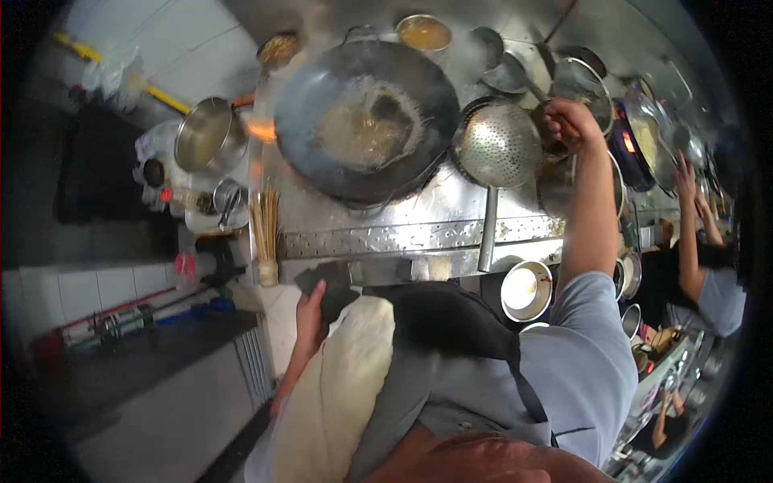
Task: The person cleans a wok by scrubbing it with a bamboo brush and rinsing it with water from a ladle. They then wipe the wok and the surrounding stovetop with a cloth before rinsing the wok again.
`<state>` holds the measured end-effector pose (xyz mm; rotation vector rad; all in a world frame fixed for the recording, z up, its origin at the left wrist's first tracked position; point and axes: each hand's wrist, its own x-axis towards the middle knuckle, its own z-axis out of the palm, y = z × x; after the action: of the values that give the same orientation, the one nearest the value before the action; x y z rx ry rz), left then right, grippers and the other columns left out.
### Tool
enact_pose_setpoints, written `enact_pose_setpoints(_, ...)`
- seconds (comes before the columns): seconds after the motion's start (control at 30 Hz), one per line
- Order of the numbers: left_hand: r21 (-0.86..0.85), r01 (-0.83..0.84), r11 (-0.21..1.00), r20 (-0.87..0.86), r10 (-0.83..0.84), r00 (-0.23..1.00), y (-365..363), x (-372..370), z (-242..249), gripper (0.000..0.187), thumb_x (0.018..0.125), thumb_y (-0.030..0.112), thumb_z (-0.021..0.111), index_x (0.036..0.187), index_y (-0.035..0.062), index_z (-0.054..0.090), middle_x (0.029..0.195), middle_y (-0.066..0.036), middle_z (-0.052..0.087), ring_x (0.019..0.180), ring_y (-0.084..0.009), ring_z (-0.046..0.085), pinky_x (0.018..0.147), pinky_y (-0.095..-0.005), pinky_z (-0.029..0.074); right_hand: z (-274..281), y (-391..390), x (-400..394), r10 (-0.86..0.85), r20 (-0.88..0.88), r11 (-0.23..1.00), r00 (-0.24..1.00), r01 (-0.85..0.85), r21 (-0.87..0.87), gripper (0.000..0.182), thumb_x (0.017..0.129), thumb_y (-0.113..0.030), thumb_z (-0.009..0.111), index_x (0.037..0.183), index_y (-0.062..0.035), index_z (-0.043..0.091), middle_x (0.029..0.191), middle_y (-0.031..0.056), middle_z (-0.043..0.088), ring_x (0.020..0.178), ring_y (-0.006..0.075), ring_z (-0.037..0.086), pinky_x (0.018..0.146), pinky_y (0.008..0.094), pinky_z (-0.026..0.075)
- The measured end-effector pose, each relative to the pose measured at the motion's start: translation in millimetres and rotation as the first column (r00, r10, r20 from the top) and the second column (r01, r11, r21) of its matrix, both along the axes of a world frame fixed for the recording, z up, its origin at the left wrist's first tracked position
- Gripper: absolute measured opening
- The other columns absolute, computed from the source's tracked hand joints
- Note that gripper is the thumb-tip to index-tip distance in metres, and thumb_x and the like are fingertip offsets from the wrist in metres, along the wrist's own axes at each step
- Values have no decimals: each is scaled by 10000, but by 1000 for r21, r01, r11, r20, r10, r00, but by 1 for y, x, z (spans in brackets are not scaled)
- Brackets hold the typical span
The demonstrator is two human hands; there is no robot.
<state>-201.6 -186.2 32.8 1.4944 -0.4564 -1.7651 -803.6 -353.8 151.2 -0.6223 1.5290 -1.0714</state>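
Note:
A large black wok (294, 161) sits on the stove with bubbling liquid (366, 125) in its middle. Flame (262, 130) shows at its left side. My right hand (573, 122) is closed round the handle of a ladle (506, 74), whose bowl points to the upper left, right of the wok. Just left of that hand, a perforated strainer (498, 146) rests over a dark round pan, its handle toward me. Low by the counter's front edge, my left hand (310, 312) grips a dark cloth (328, 288); part of its fingers is hidden.
A bamboo brush (264, 233) stands left of the wok, near a metal pot (209, 137). Behind sits a bowl of orange-brown liquid (424, 34). A white-lined pot (527, 291) is below the counter edge. At right, another person's arm (687, 209) reaches toward a pan.

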Motion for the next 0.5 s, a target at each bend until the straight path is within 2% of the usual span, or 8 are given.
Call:
enact_pose_setpoints(0.1,-64,12,998,11,-11,1000,-8,1,-12,448,897,245,674,1251,4,545,1135,-97,640,1009,-205,619,888,-333,487,-21,-16,1,62,-394,998,917,-67,0,112,835,-130,573,877,-29,598,675,48,574,499,141,514,433,312,419)
enact_pose_setpoints(0.13,-52,-3,999,59,6,998,-6,0,-5,465,876,253,702,1238,3,552,1124,-89,643,987,-201,617,885,-328,484,-32,-29,-1,188,-640,982,745,-165,96,168,831,-159,577,902,-11,615,658,58,585,475,157,512,432,335,412)
enact_pose_setpoints(0.17,-93,1,996,55,4,998,-3,5,-8,461,865,264,715,1213,0,566,1117,-90,643,983,-193,613,877,-325,485,-66,-48,-19,175,-617,984,767,-120,130,180,827,-181,585,860,-9,625,620,62,575,459,183,515,440,354,404)
enact_pose_setpoints(0.2,-71,-4,997,118,12,993,1,10,-9,460,859,269,721,1201,-1,573,1104,-92,648,970,-191,619,862,-327,492,-85,-68,-30,278,-797,960,536,-127,250,180,828,-173,592,806,4,618,592,67,571,469,202,525,446,363,401)
enact_pose_setpoints(0.23,-46,5,999,176,3,984,6,14,-10,460,853,275,727,1190,-2,581,1090,-94,653,956,-189,624,847,-330,498,-111,-85,-44,297,-792,955,534,-164,247,180,828,-173,592,806,4,618,592,67,571,469,202,525,446,363,401)
enact_pose_setpoints(0.33,-28,-10,1000,221,16,975,27,39,-24,454,842,276,736,1174,-1,597,1050,-99,667,918,-191,640,817,-332,510,-148,-110,-57,-49,-161,982,986,77,174,86,828,-48,627,768,-54,567,607,20,513,494,169,502,450,278,401)
enact_pose_setpoints(0.43,2,-40,999,318,37,947,52,59,-33,444,840,271,732,1170,0,607,1022,-105,675,891,-199,651,807,-336,523,-123,-111,-40,-303,202,953,931,300,47,88,857,-59,608,775,-55,574,637,17,532,507,144,500,446,230,419)
enact_pose_setpoints(0.5,19,36,999,502,-41,864,52,54,-8,439,848,265,716,1171,-10,605,1027,-117,674,902,-206,654,820,-336,527,-120,-112,-44,-294,279,940,914,329,-88,107,857,-115,626,858,-11,604,717,94,598,611,167,567,480,262,453)
